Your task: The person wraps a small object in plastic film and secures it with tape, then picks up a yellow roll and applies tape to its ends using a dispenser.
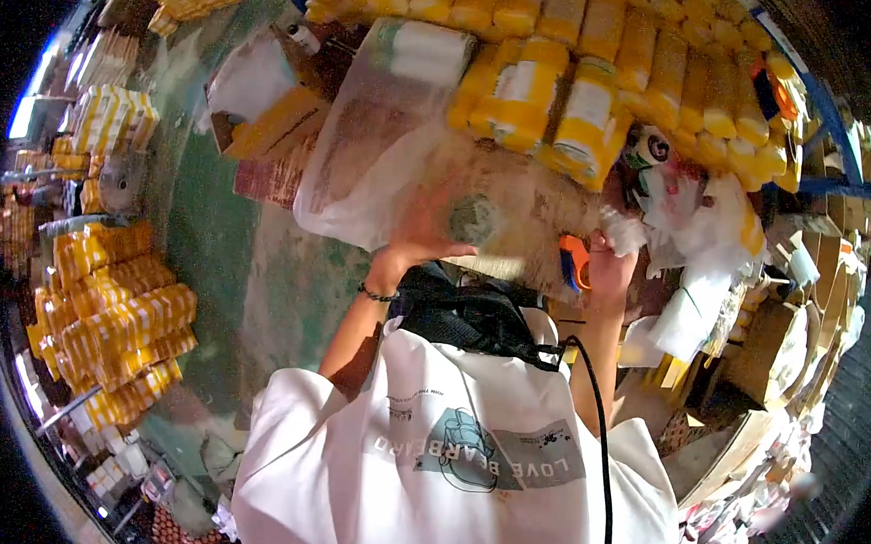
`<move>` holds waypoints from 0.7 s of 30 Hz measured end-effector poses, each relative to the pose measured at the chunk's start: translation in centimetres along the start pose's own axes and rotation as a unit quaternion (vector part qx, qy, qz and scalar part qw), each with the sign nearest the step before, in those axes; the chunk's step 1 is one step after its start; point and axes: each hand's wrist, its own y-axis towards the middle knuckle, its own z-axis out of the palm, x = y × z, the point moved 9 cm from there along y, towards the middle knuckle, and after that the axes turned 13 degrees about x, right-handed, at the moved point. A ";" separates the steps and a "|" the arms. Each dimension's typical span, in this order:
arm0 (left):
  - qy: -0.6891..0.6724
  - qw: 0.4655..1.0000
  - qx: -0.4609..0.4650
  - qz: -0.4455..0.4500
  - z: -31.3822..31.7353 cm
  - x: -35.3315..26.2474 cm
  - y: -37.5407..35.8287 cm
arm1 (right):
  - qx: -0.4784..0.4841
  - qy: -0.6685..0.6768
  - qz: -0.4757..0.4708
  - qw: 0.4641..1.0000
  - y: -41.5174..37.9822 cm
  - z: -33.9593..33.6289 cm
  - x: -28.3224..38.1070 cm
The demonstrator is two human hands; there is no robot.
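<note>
My left hand [426, 234] lies over the edge of a translucent plastic bag [347, 184] on the brown work surface [533, 193], its thumb stretched out and its fingers apart but blurred. Near the right end of the surface, my right hand [610, 266] is closed with its fingertips on a crumpled piece of clear plastic [623, 230]. An orange and dark tool [575, 263], perhaps a tape dispenser, lies just left of that hand. A round translucent patch [472, 217] shows between the hands; what it is I cannot tell.
Yellow wrapped rolls [526, 90] line the back of the surface. An open cardboard box [278, 121] stands at the back left. White plastic bags [699, 222] crowd the right side, beside cardboard boxes [771, 349]. Yellow packages [123, 320] are stacked on the far left.
</note>
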 end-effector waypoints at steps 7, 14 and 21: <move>-0.104 0.993 0.048 -0.010 3.5 4.3 0.8 | -0.096 -0.437 0.296 0.844 -5.6 -5.3 -5.1; -0.020 1.000 -0.013 -0.009 2.8 4.0 0.2 | 0.025 -0.340 0.265 0.902 -3.5 -0.4 -10.2; -0.008 0.996 -0.082 -0.040 2.5 3.5 -0.4 | 0.168 -0.532 0.185 0.809 0.4 7.8 -10.5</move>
